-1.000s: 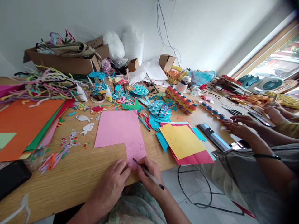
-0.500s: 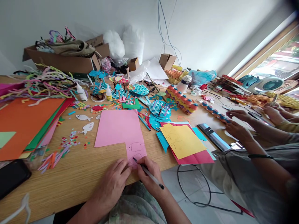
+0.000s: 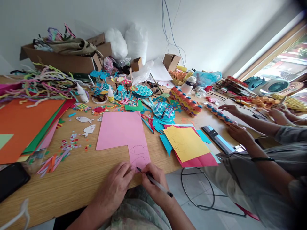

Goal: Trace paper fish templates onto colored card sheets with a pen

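Note:
A sheet of pink paper (image 3: 121, 129) lies at the table's front edge, with a narrow strip running down toward me. One fish outline is drawn in pen on the strip, with a second outline partly drawn below it. My right hand (image 3: 154, 182) is closed round a pen (image 3: 158, 184) with a clear barrel, and its tip meets the strip near the lower outline. My left hand (image 3: 118, 183) has its fingers curled together at the strip's lower left edge, holding the paper down. Two white paper fish (image 3: 89, 130) lie left of the sheet.
Yellow paper (image 3: 188, 143) with fish drawings tops a stack at right. Orange sheets (image 3: 31, 121), paper scraps (image 3: 54, 161) and a black phone (image 3: 13, 182) are at left. Glue bottles (image 3: 82, 94) stand behind. A co-worker's hands (image 3: 240, 134) touch a painted egg-carton strip (image 3: 219, 114).
The pen has tilted slightly, and more of the lower outline shows. One of the co-worker's hands has moved left along the egg-carton strip. The view has shifted slightly.

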Motion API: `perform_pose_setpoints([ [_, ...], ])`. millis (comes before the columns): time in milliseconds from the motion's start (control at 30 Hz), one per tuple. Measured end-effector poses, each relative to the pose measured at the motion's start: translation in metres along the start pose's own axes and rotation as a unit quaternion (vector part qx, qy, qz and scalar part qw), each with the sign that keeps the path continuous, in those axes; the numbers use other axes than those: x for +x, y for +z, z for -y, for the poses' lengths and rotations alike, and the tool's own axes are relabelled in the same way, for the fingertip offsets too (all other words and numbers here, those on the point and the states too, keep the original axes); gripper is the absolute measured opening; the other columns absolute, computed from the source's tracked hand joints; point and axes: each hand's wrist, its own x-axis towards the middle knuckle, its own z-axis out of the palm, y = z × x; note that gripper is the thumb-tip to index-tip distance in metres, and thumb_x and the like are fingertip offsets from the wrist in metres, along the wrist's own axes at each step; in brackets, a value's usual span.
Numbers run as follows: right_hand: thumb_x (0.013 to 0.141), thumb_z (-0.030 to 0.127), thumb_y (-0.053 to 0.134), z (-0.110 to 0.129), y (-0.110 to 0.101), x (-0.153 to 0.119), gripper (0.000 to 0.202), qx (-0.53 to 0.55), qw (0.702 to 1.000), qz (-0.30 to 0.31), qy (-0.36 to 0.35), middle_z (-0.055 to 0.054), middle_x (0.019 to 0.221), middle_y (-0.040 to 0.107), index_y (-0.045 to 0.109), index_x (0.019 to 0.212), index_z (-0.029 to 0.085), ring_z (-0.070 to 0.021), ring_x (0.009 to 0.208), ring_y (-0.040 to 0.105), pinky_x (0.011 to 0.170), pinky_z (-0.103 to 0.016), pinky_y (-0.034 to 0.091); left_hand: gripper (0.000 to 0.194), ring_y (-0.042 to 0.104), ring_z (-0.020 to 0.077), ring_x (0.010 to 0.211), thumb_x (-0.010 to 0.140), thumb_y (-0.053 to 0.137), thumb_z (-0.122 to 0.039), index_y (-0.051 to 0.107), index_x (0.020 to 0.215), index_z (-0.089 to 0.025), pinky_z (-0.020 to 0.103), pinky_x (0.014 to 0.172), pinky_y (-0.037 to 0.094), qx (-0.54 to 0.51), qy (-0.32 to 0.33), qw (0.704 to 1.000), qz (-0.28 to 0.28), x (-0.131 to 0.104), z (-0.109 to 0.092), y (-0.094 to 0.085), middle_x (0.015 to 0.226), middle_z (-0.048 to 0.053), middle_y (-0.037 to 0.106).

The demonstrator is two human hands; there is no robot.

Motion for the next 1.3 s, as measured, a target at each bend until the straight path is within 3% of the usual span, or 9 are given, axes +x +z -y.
perform_pose_setpoints([
  [200,0.075,0.015,0.047,-0.002,0.003,0.002,0.007,0.022,0.999,-0.017,0.033,0.003,0.06,0.054,0.051,0.072,0.019,-0.0097,0.052,0.048,0.05,-0.02,0.036,0.038,0.05,0.0219,0.108,0.08,0.044,-0.004,0.052,0.113,-0.021,0.041,0.092,0.047,-0.012,-0.007,1.0,0.011,0.001,0.0,-0.001,0.114,0.006,0.054],
  [600,0.074,0.011,0.048,-0.007,0.011,0.011,0.01,-0.011,1.0,-0.012,0.005,0.002,0.064,0.057,0.051,0.074,0.021,-0.0128,0.059,0.052,0.053,-0.023,0.038,0.041,0.049,0.0218,0.108,0.079,0.042,-0.002,0.051,0.114,-0.02,0.041,0.093,0.047,-0.031,-0.01,0.999,0.01,0.001,0.001,0.001,0.114,0.006,0.054],
  [1300,0.072,0.014,0.046,0.005,-0.001,0.003,0.008,0.018,0.999,0.001,0.039,0.004,0.057,0.051,0.049,0.067,0.019,-0.0099,0.051,0.047,0.05,-0.02,0.034,0.035,0.051,0.0213,0.106,0.085,0.043,-0.008,0.052,0.116,-0.022,0.04,0.091,0.047,-0.037,-0.006,0.999,0.0,0.002,0.0,-0.001,0.112,0.006,0.056],
])
